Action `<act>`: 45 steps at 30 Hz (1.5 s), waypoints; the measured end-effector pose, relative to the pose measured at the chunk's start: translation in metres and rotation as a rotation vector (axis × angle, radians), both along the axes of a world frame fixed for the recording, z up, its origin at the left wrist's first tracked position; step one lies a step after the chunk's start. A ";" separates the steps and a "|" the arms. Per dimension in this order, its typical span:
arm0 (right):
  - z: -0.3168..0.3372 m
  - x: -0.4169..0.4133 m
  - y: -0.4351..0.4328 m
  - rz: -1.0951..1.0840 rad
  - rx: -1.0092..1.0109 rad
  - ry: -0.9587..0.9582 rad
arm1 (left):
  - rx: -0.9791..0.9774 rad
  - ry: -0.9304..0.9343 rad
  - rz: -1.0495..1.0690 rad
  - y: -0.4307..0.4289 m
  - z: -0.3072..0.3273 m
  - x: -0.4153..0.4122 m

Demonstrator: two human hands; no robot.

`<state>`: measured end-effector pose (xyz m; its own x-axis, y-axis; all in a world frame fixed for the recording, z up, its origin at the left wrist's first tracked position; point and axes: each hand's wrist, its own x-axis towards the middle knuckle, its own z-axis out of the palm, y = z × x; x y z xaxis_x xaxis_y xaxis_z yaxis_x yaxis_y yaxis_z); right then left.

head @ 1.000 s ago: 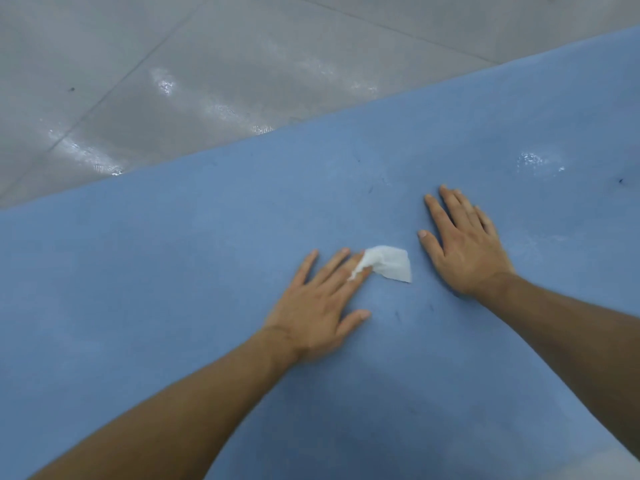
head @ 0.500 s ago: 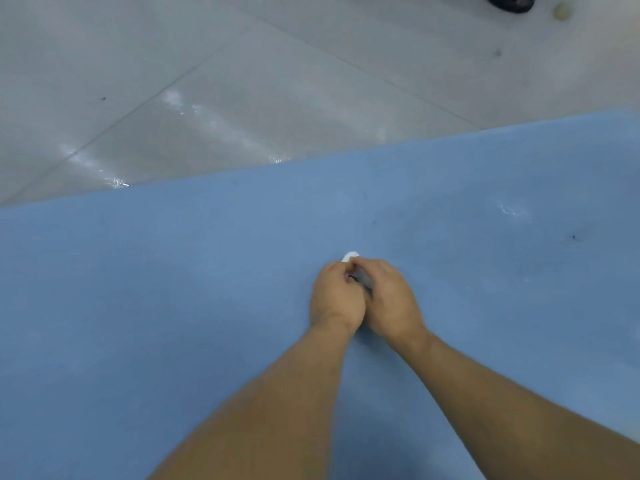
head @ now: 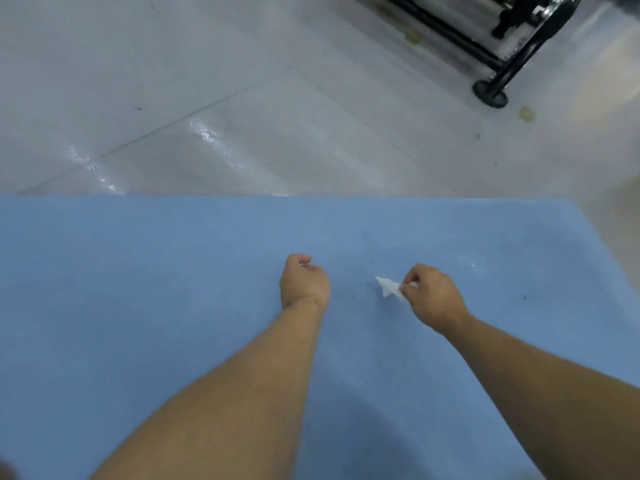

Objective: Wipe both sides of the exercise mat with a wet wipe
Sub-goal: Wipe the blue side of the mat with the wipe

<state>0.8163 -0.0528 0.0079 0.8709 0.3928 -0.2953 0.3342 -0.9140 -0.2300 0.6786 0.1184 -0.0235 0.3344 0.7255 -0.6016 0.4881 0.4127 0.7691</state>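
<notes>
The blue exercise mat (head: 138, 289) lies flat on the floor and fills the lower half of the view. My right hand (head: 431, 296) pinches a small crumpled white wet wipe (head: 389, 287) between thumb and fingers just above the mat, right of centre. My left hand (head: 304, 282) hovers over the middle of the mat with its fingers curled into a loose fist and nothing in it. A small wet sheen shows on the mat to the right of the wipe.
Pale glossy floor tiles (head: 242, 116) stretch beyond the mat's far edge. A black metal frame with a round foot (head: 490, 93) stands at the top right, with a small yellowish scrap (head: 526, 113) beside it. The mat's right corner (head: 571, 202) ends near there.
My hands, flat on the mat a second ago, came together on the wipe. They have since separated, with the right hand carrying the wipe off to the right. The view has tilted up.
</notes>
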 end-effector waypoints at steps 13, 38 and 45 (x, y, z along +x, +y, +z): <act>-0.105 0.007 -0.070 0.574 -0.098 -0.067 | 0.516 0.624 -0.824 -0.039 -0.068 -0.037; -0.128 0.108 -0.029 1.297 0.260 -0.035 | 0.298 0.825 -0.800 -0.043 -0.065 -0.010; -0.130 0.213 0.037 1.123 0.075 -0.232 | 0.342 0.798 -0.793 -0.042 -0.069 -0.015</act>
